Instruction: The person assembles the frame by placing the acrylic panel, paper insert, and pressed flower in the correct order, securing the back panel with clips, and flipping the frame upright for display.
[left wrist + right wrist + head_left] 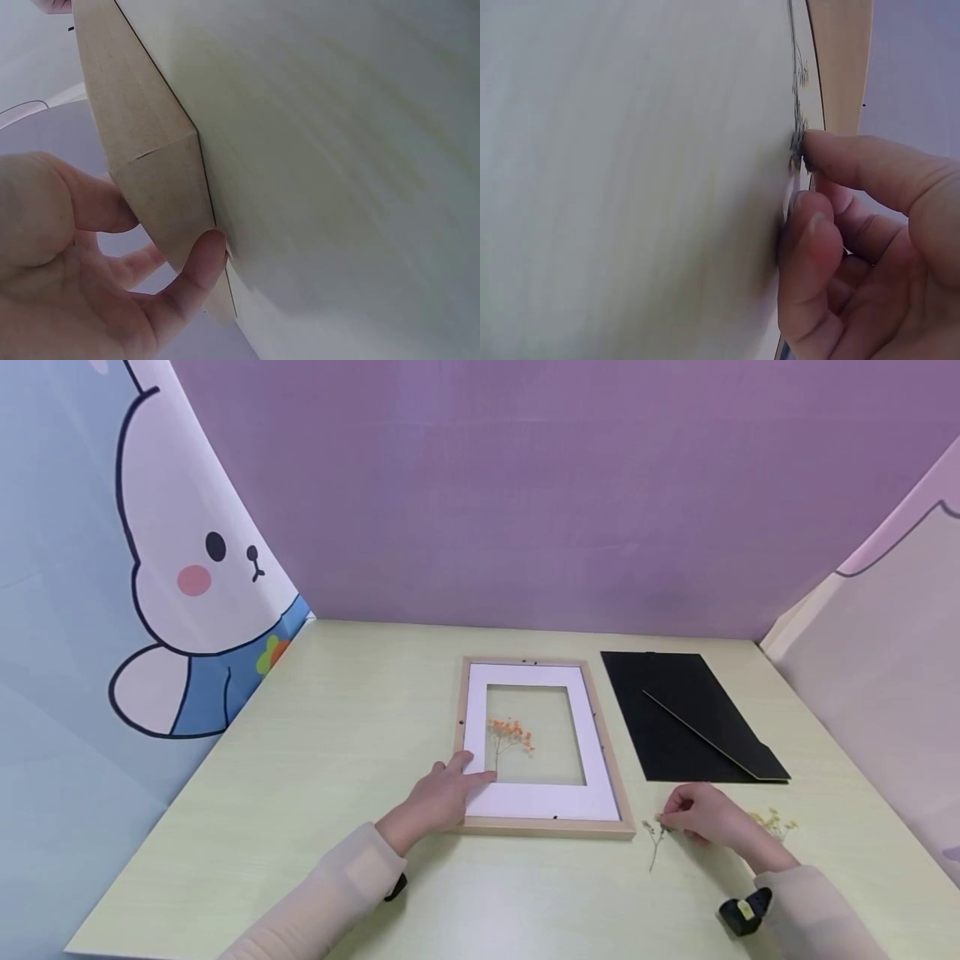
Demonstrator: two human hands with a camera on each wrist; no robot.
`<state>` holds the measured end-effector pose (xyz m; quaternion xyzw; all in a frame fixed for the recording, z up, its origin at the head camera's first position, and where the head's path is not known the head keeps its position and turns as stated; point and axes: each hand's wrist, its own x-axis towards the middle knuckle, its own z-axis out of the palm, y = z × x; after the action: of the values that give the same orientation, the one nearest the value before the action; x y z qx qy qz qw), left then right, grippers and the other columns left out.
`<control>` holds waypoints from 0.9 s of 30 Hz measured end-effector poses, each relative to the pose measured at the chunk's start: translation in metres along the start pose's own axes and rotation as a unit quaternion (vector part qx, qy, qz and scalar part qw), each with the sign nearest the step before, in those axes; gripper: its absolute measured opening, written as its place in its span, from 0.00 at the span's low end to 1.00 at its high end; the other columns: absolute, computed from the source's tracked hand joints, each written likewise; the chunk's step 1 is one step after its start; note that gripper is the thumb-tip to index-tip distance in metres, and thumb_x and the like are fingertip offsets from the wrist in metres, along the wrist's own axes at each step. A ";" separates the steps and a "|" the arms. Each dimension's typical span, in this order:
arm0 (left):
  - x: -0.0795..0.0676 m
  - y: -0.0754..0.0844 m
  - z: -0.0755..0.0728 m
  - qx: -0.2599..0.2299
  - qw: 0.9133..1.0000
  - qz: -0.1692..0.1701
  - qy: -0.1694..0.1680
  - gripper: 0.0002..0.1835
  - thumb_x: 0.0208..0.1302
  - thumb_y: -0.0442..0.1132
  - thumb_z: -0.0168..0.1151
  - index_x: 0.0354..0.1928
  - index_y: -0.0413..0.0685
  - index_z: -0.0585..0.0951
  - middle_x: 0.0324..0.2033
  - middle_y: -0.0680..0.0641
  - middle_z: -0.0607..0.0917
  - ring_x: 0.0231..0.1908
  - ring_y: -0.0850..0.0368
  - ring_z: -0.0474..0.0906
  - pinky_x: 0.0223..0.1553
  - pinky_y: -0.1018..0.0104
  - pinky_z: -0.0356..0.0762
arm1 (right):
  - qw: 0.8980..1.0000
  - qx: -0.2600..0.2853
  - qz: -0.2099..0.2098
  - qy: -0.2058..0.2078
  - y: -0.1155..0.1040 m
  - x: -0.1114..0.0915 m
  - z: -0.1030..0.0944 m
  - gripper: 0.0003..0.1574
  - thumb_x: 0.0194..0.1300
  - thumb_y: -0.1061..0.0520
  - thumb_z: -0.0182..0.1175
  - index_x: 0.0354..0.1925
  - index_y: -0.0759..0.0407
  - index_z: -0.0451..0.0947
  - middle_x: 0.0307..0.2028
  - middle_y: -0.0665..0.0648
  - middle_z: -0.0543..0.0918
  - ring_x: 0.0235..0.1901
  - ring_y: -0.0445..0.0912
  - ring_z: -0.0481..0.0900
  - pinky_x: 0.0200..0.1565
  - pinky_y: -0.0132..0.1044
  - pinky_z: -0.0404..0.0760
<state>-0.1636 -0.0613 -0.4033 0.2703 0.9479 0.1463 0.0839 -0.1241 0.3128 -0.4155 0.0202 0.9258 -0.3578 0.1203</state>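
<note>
Pale table (300,760), left hand (438,793) unclenched, fingers resting on lower-left of wooden frame (540,828), orange dried sprig (510,728) within its white mat (525,803), right hand (705,815) pinching darker sprig (655,840) just right of frame, yellow sprig (780,822) beside right wrist, black backing (637,718) beyond.

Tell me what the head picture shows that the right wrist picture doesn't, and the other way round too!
Only the head view: the left hand, the orange dried sprig, the black board, the yellow sprig and the cartoon animal.

Only the right wrist view: the palm side of the right hand, close up.

Both: that hand pinching a small dried sprig, the tabletop and the wooden frame, though the wrist view catches just part of the frame.
</note>
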 end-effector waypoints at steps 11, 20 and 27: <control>0.001 0.000 0.000 0.000 1.000 0.000 -0.002 0.36 0.51 0.17 0.53 0.61 0.57 0.73 0.62 0.38 0.60 0.39 0.40 0.69 0.15 0.70 0.64 | 0.996 0.071 -0.029 -0.042 0.005 -0.002 -0.013 0.06 0.57 0.61 0.61 0.29 0.64 0.76 0.18 0.52 0.71 0.16 0.41 0.67 0.18 0.32 0.67; 0.001 -0.001 0.000 -0.001 1.000 0.000 -0.003 0.36 0.53 0.18 0.53 0.61 0.57 0.72 0.63 0.38 0.60 0.40 0.40 0.69 0.15 0.70 0.64 | 0.989 0.122 -0.041 -0.072 0.012 -0.002 -0.023 0.11 0.60 0.58 0.61 0.34 0.67 0.75 0.23 0.54 0.75 0.22 0.43 0.71 0.23 0.35 0.74; 0.001 0.000 0.000 0.000 1.000 0.002 -0.005 0.35 0.53 0.18 0.53 0.61 0.57 0.72 0.63 0.39 0.60 0.40 0.40 0.69 0.16 0.69 0.64 | 0.982 0.150 -0.072 -0.094 0.011 -0.002 -0.031 0.13 0.60 0.58 0.61 0.34 0.69 0.73 0.23 0.55 0.75 0.21 0.42 0.71 0.23 0.35 0.75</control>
<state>-0.1647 -0.0613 -0.4032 0.2730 0.9469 0.1454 0.0885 -0.1276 0.3416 -0.3997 -0.0622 0.8451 -0.5006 0.1767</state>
